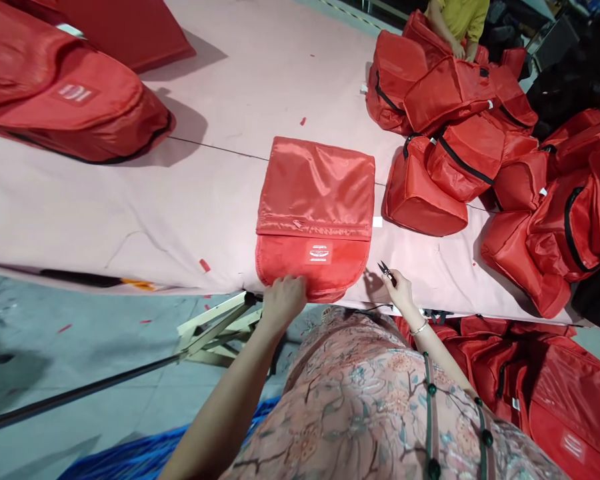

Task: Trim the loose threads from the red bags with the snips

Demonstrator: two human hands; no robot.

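A flat red fabric bag [317, 183] lies on the pink-covered table in front of me, its rounded flap with a white printed label toward my body. My left hand [285, 300] is closed over the near edge of that flap, with the fingertips partly hidden. Just right of the bag, my right hand [399, 288] holds small black thread snips [387, 272], their points facing away and to the left. The snips are apart from the bag.
Several red bags with black zippers [465, 157] are heaped at the right, where a person in yellow [463, 23] handles them. More red bags [80, 93] stand at the left. Others [570, 393] lie below the table edge at right. Red scraps dot the table cloth [205, 200].
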